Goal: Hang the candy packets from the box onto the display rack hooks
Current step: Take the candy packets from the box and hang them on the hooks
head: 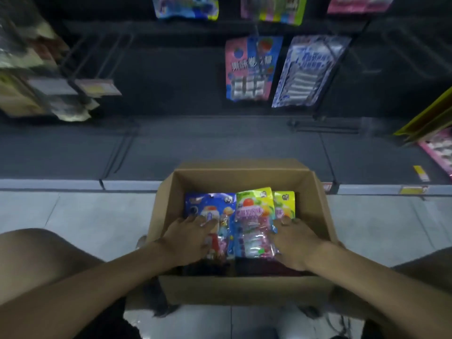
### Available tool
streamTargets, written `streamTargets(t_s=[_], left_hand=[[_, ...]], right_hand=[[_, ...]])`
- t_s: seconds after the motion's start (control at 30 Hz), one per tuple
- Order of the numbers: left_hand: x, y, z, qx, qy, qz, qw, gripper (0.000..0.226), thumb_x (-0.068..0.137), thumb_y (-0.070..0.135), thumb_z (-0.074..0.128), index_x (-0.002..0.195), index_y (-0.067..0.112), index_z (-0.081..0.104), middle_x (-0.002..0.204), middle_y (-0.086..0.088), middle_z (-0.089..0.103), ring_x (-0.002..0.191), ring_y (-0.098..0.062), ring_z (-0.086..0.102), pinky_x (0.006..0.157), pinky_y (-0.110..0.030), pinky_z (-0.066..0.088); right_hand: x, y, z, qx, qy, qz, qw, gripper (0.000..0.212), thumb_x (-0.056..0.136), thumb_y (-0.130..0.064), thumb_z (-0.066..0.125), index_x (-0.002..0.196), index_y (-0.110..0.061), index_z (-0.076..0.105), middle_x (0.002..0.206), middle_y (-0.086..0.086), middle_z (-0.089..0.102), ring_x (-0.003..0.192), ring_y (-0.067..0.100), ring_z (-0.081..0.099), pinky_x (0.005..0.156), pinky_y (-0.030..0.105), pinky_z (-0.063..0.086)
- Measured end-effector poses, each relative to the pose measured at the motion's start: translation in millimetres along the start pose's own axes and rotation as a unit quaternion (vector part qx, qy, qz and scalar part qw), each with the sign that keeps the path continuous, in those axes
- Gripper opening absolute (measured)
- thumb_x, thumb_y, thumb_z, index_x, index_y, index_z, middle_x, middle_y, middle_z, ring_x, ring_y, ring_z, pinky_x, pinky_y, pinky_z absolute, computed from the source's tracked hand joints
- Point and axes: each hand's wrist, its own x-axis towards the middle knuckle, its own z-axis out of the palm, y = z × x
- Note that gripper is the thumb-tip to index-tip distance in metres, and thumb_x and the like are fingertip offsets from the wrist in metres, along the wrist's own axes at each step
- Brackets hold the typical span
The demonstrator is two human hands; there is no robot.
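An open cardboard box (244, 287) stands on the floor in front of me, holding candy packets. My left hand (189, 237) lies flat on a blue packet (210, 206) at the box's left, fingers spread. My right hand (293, 243) rests inside the box's right side, next to a yellow-green packet (254, 216) in the middle, fingers over another yellow packet (285, 204). Whether either hand grips a packet I cannot tell. On the dark display rack behind hang a pink-blue packet (252, 69) and a white-blue packet (310, 69).
More packets hang at the top of the rack (186, 7). Blurred goods sit on hooks at the far left (36, 77). A yellow-edged shelf with pink items juts in at the right (435, 138). My knees flank the box on the tiled floor (97, 216).
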Motion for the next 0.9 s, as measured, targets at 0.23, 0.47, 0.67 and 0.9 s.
streamTargets(t_s=[0.23, 0.47, 0.67, 0.9], left_hand=[[19.0, -1.6, 38.8, -0.065, -0.061, -0.006, 0.996, 0.059, 0.105, 0.045, 0.048, 0.158, 0.026, 0.03, 0.158, -0.007, 0.043, 0.142, -0.031, 0.046, 0.105, -0.047, 0.053], [53.4, -6.8, 57.5, -0.155, -0.093, -0.046, 0.982, 0.09, 0.098, 0.052, 0.06, 0.165, 0.026, 0.005, 0.17, -0.01, 0.02, 0.149, -0.037, 0.038, 0.107, -0.049, 0.052], [74.8, -6.5, 48.4, 0.115, -0.015, 0.163, 0.98, 0.083, 0.093, 0.029, 0.07, 0.162, 0.026, 0.023, 0.166, -0.011, 0.025, 0.152, -0.036, 0.026, 0.123, -0.057, 0.028], [95.2, 33.1, 45.7, 0.233, -0.069, 0.236, 0.941, 0.084, 0.093, 0.044, 0.069, 0.163, 0.025, 0.027, 0.17, -0.008, 0.022, 0.157, -0.036, 0.016, 0.128, -0.057, 0.011]], right_hand=[[24.0, -21.2, 33.5, -0.028, -0.048, -0.055, 0.997, 0.043, 0.1, -0.029, 0.059, 0.14, -0.016, 0.057, 0.138, 0.012, 0.06, 0.124, 0.038, 0.06, 0.101, 0.053, 0.051], [46.5, -30.5, 41.0, -0.058, -0.021, -0.086, 0.994, 0.046, 0.097, -0.025, 0.065, 0.142, -0.017, 0.06, 0.134, 0.012, 0.067, 0.12, 0.038, 0.065, 0.095, 0.049, 0.057], [46.8, -25.2, 24.7, -0.078, -0.042, -0.059, 0.994, 0.04, 0.1, -0.03, 0.061, 0.137, -0.015, 0.062, 0.129, 0.013, 0.067, 0.116, 0.036, 0.065, 0.093, 0.049, 0.057], [45.2, -22.0, 21.6, -0.079, -0.056, -0.045, 0.994, 0.047, 0.101, -0.026, 0.058, 0.147, -0.015, 0.053, 0.133, 0.013, 0.064, 0.119, 0.037, 0.064, 0.096, 0.049, 0.055]])
